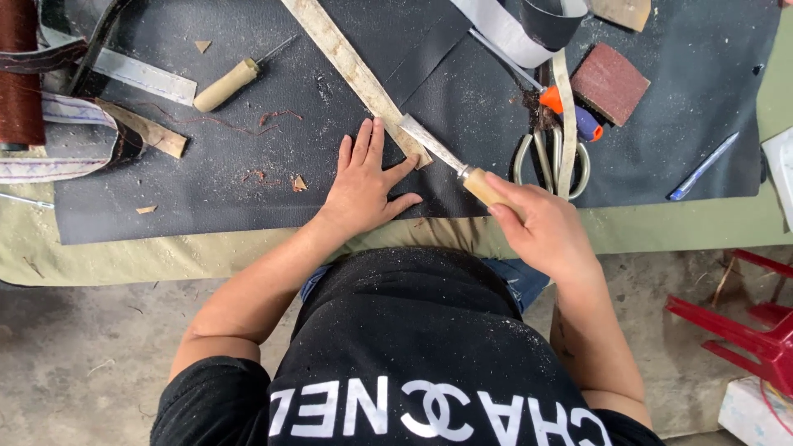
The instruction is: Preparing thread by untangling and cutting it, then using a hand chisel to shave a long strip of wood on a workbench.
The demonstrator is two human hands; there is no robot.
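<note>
The right hand (541,227) is wrapped tight around the wooden handle of a flat chisel (450,161) near the desk's front edge — its blade tip rests on a long tan strip (351,70). The left hand (363,177) lies flat, fingers spread, on the black mat (248,140). Scissors (549,161), a sanding block (610,83), a blue pen (702,168) and an awl (235,81) lie around.
</note>
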